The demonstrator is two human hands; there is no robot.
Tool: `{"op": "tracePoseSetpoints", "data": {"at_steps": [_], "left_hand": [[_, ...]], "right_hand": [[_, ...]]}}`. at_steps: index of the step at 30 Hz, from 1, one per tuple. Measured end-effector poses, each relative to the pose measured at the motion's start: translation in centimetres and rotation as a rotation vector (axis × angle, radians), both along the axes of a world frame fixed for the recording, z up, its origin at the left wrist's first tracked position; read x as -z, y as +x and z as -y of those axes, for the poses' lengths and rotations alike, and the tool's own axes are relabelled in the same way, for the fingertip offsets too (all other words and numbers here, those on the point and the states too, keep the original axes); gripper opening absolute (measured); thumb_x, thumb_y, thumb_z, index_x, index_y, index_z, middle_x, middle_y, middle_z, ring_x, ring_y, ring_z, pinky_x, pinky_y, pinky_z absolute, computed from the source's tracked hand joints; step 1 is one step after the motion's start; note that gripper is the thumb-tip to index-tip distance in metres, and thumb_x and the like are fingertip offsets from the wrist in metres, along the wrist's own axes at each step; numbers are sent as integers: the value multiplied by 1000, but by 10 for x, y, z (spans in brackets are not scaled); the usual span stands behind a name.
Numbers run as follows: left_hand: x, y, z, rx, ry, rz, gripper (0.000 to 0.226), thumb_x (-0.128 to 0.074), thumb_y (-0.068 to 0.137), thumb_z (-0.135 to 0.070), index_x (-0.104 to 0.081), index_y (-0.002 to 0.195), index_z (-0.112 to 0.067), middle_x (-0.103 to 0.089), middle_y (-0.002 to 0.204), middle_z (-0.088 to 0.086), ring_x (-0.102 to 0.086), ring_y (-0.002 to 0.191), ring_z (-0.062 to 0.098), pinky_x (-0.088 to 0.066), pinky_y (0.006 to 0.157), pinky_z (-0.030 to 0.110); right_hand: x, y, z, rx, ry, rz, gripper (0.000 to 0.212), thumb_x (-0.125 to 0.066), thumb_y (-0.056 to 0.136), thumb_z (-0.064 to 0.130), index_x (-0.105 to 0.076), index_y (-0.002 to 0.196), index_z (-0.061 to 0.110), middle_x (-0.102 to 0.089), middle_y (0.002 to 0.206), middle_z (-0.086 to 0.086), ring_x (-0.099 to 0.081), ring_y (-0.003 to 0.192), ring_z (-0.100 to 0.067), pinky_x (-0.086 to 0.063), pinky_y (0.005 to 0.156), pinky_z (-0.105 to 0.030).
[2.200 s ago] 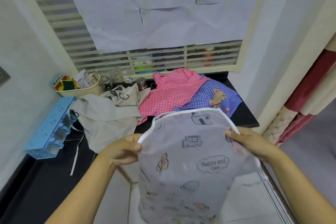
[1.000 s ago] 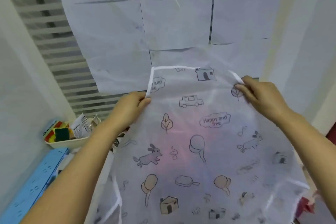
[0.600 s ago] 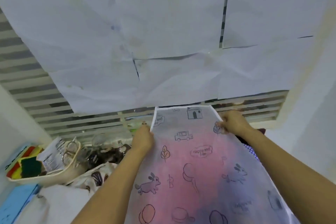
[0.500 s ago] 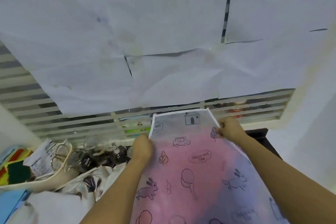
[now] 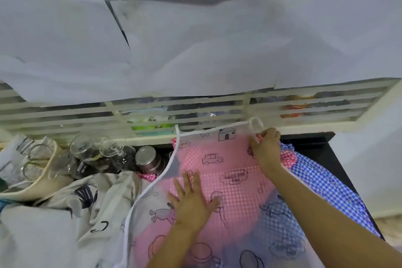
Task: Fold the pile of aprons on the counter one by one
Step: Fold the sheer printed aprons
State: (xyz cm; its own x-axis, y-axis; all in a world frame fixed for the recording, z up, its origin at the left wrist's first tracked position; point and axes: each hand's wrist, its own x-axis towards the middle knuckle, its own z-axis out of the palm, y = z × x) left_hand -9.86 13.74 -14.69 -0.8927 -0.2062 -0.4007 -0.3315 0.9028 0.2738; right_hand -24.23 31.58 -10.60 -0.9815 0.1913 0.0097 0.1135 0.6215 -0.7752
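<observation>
A thin see-through apron [image 5: 228,159] with printed houses, cars and rabbits lies spread on the counter, its white-edged top toward the window. Under it show a red checked apron [image 5: 288,156] and a blue checked apron [image 5: 326,185]. My left hand [image 5: 192,200] lies flat on the see-through apron, fingers spread, pressing it down. My right hand [image 5: 265,148] pinches the apron's top right corner by its white strap loop. A grey-white printed apron [image 5: 87,209] lies crumpled at the left.
Several drinking glasses [image 5: 95,154] and a steel cup [image 5: 150,160] stand at the back left by the window grille. A cream basket [image 5: 32,172] with packets sits at far left. The black counter's [image 5: 313,143] right end shows beyond the blue apron.
The see-through apron, held up before the window earlier, now lies on the counter over the checked aprons. My left hand has let go of its corner and presses flat on the cloth.
</observation>
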Motion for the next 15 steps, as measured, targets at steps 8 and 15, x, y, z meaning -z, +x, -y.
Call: {"op": "tracePoseSetpoints", "data": {"at_steps": [8,15], "left_hand": [[18,14,30,88,36,-199,80,-22,91,-61,13,150,-20,17,158,7,5,148,25,9,114,33],[11,102,65,412,-152,-216,57,-35,92,-37,-37,145,-16,-31,153,8,-28,142,28,-1,120,43]], "right_hand": [[64,139,12,-806,497,85,62,-37,89,59,-52,129,13,-54,130,-13,-53,116,-32,-47,96,-44],[75,143,-1,-1054,766,211,113,-27,57,99,13,147,44,-3,157,-13,-15,143,-39,-20,107,-48]]}}
